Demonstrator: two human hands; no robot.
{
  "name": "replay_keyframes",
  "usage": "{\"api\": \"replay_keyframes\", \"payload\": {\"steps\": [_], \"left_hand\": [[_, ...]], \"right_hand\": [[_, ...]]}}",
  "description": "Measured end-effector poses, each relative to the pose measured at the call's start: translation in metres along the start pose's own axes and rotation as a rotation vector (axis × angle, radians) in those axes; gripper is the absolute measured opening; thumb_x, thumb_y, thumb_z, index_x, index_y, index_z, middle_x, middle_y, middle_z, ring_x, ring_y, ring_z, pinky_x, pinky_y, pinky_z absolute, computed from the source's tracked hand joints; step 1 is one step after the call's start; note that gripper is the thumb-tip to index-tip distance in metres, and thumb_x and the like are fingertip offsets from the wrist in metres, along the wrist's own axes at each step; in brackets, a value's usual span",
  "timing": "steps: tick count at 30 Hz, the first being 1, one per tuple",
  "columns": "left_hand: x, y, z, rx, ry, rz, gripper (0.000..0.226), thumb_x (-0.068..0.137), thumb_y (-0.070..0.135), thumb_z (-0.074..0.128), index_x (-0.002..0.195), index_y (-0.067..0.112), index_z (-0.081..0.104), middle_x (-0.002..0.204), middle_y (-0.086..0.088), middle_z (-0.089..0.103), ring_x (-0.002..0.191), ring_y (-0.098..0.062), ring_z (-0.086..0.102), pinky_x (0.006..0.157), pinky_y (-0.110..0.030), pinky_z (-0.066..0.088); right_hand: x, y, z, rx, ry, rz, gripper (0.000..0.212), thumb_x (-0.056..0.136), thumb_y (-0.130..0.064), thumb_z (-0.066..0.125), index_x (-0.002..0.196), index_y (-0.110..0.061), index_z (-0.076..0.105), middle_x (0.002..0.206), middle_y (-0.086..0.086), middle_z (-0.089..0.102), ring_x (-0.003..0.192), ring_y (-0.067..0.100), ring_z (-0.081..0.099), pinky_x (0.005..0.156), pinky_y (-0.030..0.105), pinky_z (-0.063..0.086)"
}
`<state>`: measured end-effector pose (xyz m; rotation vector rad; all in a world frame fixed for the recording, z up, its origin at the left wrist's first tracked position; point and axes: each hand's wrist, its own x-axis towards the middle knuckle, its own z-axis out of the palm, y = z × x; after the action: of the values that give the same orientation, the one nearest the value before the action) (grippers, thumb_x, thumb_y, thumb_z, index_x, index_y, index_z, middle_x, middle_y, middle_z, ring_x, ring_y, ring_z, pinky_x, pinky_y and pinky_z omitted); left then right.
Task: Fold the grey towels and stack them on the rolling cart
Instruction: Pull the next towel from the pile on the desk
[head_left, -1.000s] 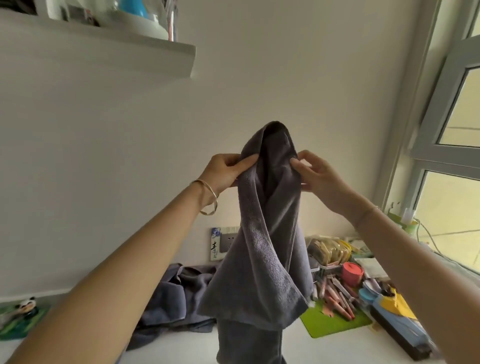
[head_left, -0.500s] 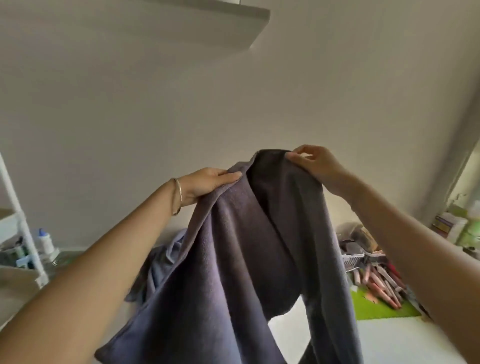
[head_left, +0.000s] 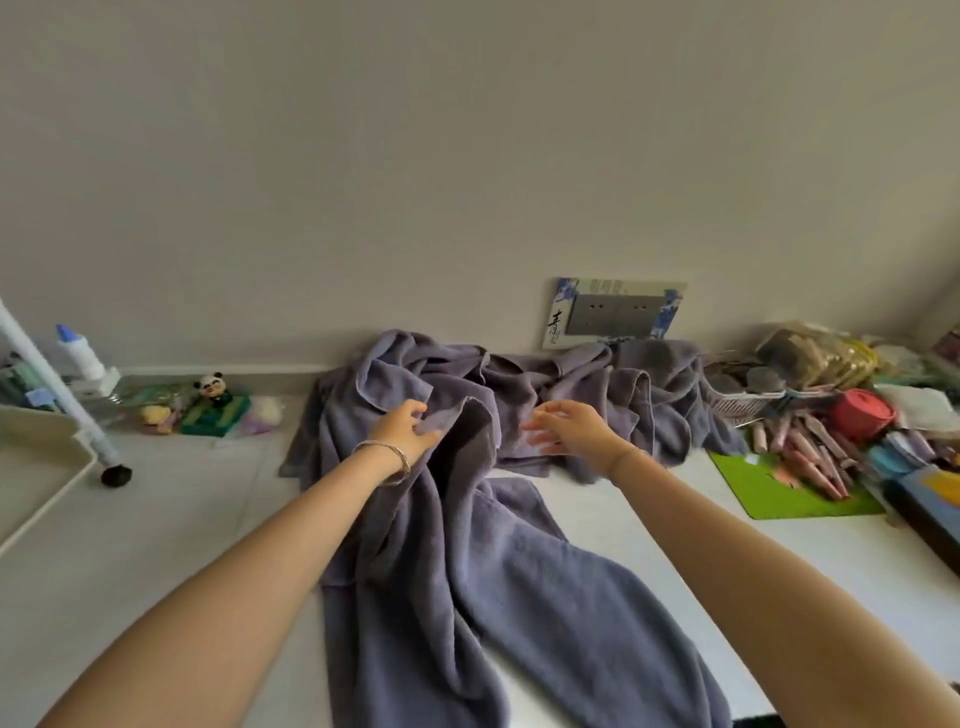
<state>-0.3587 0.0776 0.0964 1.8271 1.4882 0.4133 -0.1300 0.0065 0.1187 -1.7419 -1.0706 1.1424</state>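
Noted plain off-white wall across the whole upper half, matte and unmarked. Logged a pale baseboard along its foot at left, above light floor tiles with faint seams. Recorded a white tabletop at right, running back to the wall. Observed a grey double socket plate on the wall just above the table, framed in blue-and-white print with a black calligraphy character at its left edge. Found clutter at the table's right end: green mat, white basket, red round tub. Spotted a small panda figure near the baseboard. Judged light soft and diffuse, shadows faint.
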Motion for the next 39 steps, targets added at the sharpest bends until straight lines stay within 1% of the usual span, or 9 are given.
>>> {"api": "replay_keyframes", "payload": {"steps": [4,8,17,22,26,28,31,35,39], "left_hand": [[0.006,-0.001,0.029,0.223,0.038,0.268,0.057,0.086,0.032,0.064,0.136,0.013,0.042,0.136,-0.007,0.049,0.126,-0.027,0.043,0.105,-0.037,0.036],[0.005,0.013,0.069,0.309,-0.153,0.479,0.039,0.088,0.034,0.061,0.124,0.02,0.055,0.125,-0.001,0.056,0.122,-0.02,0.043,0.103,-0.033,0.036],[-0.008,0.038,0.163,0.566,-0.536,0.449,0.047,0.092,0.048,0.047,0.131,0.021,0.049,0.131,-0.008,0.053,0.125,-0.024,0.043,0.099,-0.033,0.037],[-0.017,0.04,0.185,0.722,-0.639,0.428,0.051,0.093,0.05,0.042,0.13,0.016,0.047,0.134,-0.009,0.05,0.125,-0.028,0.041,0.101,-0.039,0.033],[-0.02,0.044,0.189,0.691,-0.651,0.444,0.044,0.09,0.05,0.05,0.118,0.017,0.057,0.124,-0.007,0.058,0.117,-0.027,0.049,0.096,-0.037,0.038],[-0.023,0.048,0.19,0.68,-0.702,0.445,0.038,0.088,0.05,0.053,0.097,0.014,0.061,0.11,-0.011,0.064,0.101,-0.03,0.057,0.085,-0.036,0.043],[-0.025,0.05,0.192,0.476,-0.696,0.427,0.036,0.085,0.049,0.059,0.078,0.015,0.052,0.095,-0.015,0.064,0.083,-0.028,0.055,0.071,-0.032,0.039],[-0.031,0.075,0.183,0.22,-0.665,0.427,0.038,0.086,0.045,0.061,0.098,0.008,0.064,0.104,-0.008,0.067,0.098,-0.021,0.059,0.081,-0.025,0.04],[-0.038,0.111,0.165,0.083,-0.68,0.43,0.052,0.09,0.035,0.058,0.131,0.004,0.05,0.128,0.002,0.052,0.122,-0.014,0.046,0.083,-0.008,0.028]], "right_hand": [[-0.007,0.05,-0.022,-0.128,-0.008,0.089,0.007,0.091,-0.013,0.059,0.084,-0.014,0.061,0.09,0.006,0.066,0.073,0.012,0.059,0.067,0.02,0.049],[-0.025,0.106,-0.054,-0.227,-0.002,0.252,0.016,0.088,-0.018,0.065,0.1,-0.007,0.063,0.095,0.007,0.064,0.08,0.015,0.059,0.069,0.021,0.047],[-0.062,0.177,-0.077,-0.214,0.035,0.356,0.02,0.082,-0.03,0.071,0.096,-0.017,0.067,0.1,0.002,0.066,0.093,0.016,0.058,0.073,0.02,0.045],[-0.064,0.193,-0.071,-0.17,0.018,0.357,0.038,0.079,-0.035,0.073,0.113,-0.023,0.058,0.114,-0.001,0.065,0.106,0.018,0.059,0.095,0.028,0.045],[-0.065,0.196,-0.067,-0.175,-0.003,0.343,0.046,0.08,-0.038,0.072,0.12,-0.026,0.054,0.118,-0.002,0.061,0.111,0.019,0.056,0.103,0.034,0.043],[-0.068,0.194,-0.066,-0.214,-0.059,0.321,0.054,0.078,-0.04,0.073,0.126,-0.025,0.052,0.119,-0.004,0.06,0.112,0.017,0.055,0.104,0.032,0.041],[-0.075,0.188,-0.067,-0.18,-0.141,0.309,0.064,0.075,-0.04,0.077,0.131,-0.026,0.05,0.124,-0.004,0.059,0.113,0.016,0.056,0.106,0.033,0.04],[-0.093,0.173,-0.082,-0.062,-0.264,0.333,0.051,0.072,-0.039,0.079,0.115,-0.017,0.064,0.112,0.001,0.07,0.104,0.017,0.065,0.1,0.037,0.048],[-0.115,0.153,-0.119,-0.103,-0.344,0.339,0.044,0.079,-0.035,0.074,0.114,-0.01,0.066,0.115,0.006,0.069,0.109,0.02,0.063,0.103,0.035,0.044]]}}
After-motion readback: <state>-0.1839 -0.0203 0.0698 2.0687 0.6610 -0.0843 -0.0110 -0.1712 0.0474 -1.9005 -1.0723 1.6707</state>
